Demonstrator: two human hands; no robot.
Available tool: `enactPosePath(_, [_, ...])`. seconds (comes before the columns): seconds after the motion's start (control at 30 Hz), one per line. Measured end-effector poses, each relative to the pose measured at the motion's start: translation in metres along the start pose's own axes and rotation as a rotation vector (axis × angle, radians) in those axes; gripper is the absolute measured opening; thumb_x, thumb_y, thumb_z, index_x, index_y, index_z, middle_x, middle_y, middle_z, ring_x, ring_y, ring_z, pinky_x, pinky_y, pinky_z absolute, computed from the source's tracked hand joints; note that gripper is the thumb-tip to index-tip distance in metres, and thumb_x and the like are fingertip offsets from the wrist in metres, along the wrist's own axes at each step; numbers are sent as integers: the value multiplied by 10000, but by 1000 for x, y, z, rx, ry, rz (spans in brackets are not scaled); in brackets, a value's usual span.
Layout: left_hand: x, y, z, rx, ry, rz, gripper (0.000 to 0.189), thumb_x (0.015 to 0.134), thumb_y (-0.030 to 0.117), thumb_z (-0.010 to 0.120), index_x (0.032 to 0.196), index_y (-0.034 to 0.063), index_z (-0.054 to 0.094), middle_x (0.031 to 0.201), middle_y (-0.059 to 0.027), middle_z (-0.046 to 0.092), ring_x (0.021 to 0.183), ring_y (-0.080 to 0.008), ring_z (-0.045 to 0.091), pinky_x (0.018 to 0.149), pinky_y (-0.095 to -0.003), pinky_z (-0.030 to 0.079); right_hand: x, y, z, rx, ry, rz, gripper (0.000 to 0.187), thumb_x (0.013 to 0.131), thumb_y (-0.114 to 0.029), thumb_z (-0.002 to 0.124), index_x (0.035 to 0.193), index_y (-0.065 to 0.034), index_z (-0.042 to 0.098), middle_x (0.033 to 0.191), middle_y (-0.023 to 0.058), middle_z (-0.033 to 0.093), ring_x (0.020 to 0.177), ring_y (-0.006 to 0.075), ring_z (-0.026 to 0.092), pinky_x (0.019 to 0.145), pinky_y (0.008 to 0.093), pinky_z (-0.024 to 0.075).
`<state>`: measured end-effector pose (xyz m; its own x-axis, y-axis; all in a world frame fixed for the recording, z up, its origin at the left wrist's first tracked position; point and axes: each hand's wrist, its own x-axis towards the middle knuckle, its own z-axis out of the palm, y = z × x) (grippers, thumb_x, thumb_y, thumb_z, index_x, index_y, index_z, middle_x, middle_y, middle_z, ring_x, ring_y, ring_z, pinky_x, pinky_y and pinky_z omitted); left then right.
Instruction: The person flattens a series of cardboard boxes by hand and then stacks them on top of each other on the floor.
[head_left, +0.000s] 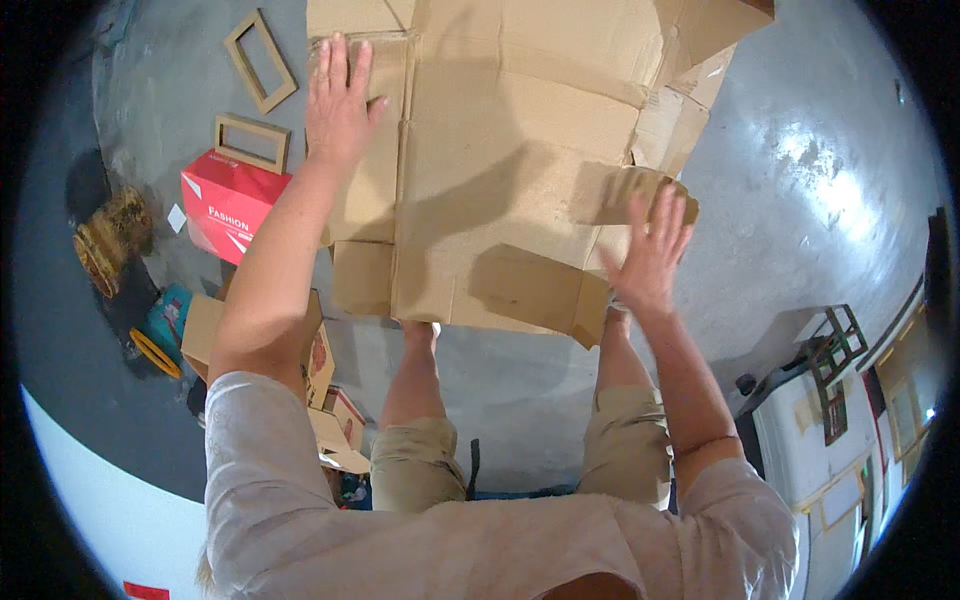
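Observation:
Spread out before my feet lies a large flattened cardboard box (465, 172), creased along its fold lines. At its left side, my left hand (341, 105) rests with the fingers apart on a side panel (364, 180). My right hand (651, 247), a little blurred, is over the right edge with spread fingers; whether it presses on the board I cannot tell. Just beyond it, a small flap (637, 191) is partly raised. Another flap (525, 289) is folded inward along the near edge. Neither hand grips anything.
Two wooden frames (262, 94) (274, 155) are left of the cardboard, one touching a red box (225, 202). Open cartons (199, 330) stand by my left leg. A log stump (112, 240) is farther left. White furniture (787, 427) with a metal rack (832, 367) stands at right.

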<state>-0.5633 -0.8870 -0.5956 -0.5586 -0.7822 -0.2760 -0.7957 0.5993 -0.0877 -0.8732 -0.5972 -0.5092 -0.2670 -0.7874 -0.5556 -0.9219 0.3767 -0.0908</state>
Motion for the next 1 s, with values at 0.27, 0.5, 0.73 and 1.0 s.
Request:
enactPosePath(0.27, [-130,29,-18,-200,-355,22,1165,572,614,763,1503,164,225,1573,-157,88,1454,-323,85,1139,-534,135,-39,-49,64,-118,-436,-186,1109,554,-518,824,1476,-201,296,1564,175,58,1442,392,-6,1099,652,14])
enactPosePath(0.5, [-164,22,66,-384,-300,-108,1226,507,638,770,1505,188,217,1575,-134,117,1457,-311,86,1122,-568,146,-19,-10,116,-324,-529,-269,1068,651,-642,708,1510,-265,196,1582,131,17,1453,355,-24,1100,660,-3])
enactPosePath(0.73, [-197,57,37,-313,-137,-270,996,618,382,817,1457,158,328,1549,-159,169,1435,-359,140,1124,-526,195,-31,-24,96,-426,-393,-292,1018,669,-257,741,1509,-245,166,1580,137,0,1456,318,59,1122,622,66])
enactPosePath(1.0, [-390,6,-70,-491,347,-1207,870,722,292,746,1424,4,320,1486,-218,266,1371,-404,245,1120,-529,188,-72,-60,-1,-249,-342,-380,946,691,-224,792,1465,-123,258,1543,187,150,1378,369,266,1122,458,265])
